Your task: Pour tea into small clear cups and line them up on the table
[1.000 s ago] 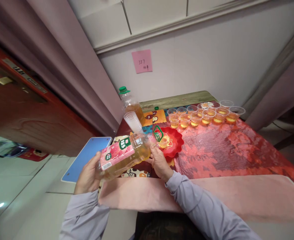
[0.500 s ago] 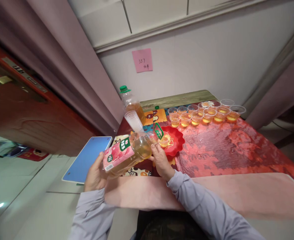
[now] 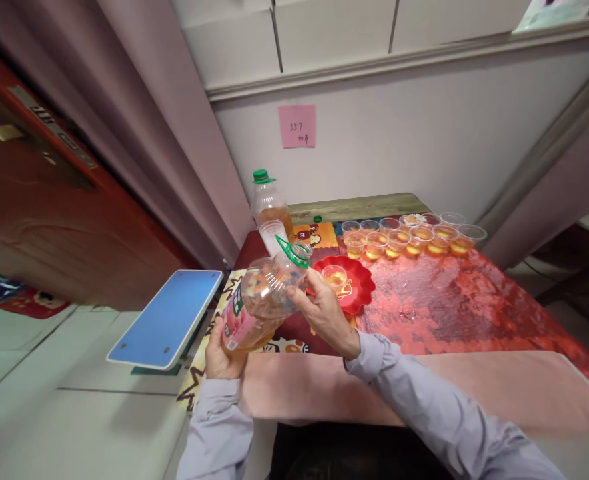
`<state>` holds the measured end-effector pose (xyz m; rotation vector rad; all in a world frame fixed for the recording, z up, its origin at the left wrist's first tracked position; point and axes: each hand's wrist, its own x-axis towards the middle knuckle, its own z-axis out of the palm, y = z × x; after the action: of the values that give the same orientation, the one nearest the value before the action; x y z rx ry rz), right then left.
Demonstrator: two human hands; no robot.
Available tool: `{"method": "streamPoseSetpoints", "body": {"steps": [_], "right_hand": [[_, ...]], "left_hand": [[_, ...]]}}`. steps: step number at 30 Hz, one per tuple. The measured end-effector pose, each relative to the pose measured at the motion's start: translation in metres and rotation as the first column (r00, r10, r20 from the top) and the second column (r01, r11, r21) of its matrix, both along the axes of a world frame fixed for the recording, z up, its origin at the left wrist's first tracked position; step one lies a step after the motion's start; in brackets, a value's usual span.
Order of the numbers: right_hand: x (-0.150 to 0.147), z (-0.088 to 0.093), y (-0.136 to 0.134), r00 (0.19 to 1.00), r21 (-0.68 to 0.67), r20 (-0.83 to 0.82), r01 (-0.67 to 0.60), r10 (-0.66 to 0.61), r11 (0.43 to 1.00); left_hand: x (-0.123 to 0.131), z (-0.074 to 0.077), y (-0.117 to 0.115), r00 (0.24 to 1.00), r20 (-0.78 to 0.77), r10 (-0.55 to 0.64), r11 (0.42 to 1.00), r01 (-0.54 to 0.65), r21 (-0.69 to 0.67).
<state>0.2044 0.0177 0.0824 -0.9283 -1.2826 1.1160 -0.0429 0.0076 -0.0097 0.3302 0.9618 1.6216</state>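
A large clear juice bottle with a pink label and a green handle ring leans over the table, its uncapped mouth up and to the right. My left hand is closed around its lower end. Near the bottle's shoulder, my right hand grips it with bent fingers. Just beyond the right hand, a clear plastic cup with some yellow drink sits on a red scalloped tray. Behind the bottle stands a stack of clear cups, partly hidden.
A second juice bottle with a green cap stands at the back left, near a loose green cap. Rows of filled cups line the table's far right. A blue board is beside the table at left; a pink cloth covers the front edge.
The bottle has tipped back more upright, its mouth rising away from the cup on the red tray. Both hands moved with it, still holding on. The camera view has shifted slightly.
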Motion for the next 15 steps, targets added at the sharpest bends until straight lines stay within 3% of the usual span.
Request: {"method": "streamPoseSetpoints", "body": {"steps": [5,12,15], "right_hand": [[0.003,0.009,0.008,0.986,0.124,0.155,-0.083,0.063,0.989],[0.03,0.034,0.023,0.911,0.085,0.241,-0.365,0.336,0.927],[0.063,0.027,0.043,0.906,0.143,0.374,-0.268,0.199,0.953]], "left_hand": [[0.002,-0.012,-0.004,0.999,-0.016,0.032,0.997,-0.031,0.068],[-0.001,-0.018,-0.006,0.998,0.046,0.031,0.996,-0.035,0.083],[-0.004,-0.021,-0.005,0.997,0.078,0.016,0.997,-0.022,0.079]]}}
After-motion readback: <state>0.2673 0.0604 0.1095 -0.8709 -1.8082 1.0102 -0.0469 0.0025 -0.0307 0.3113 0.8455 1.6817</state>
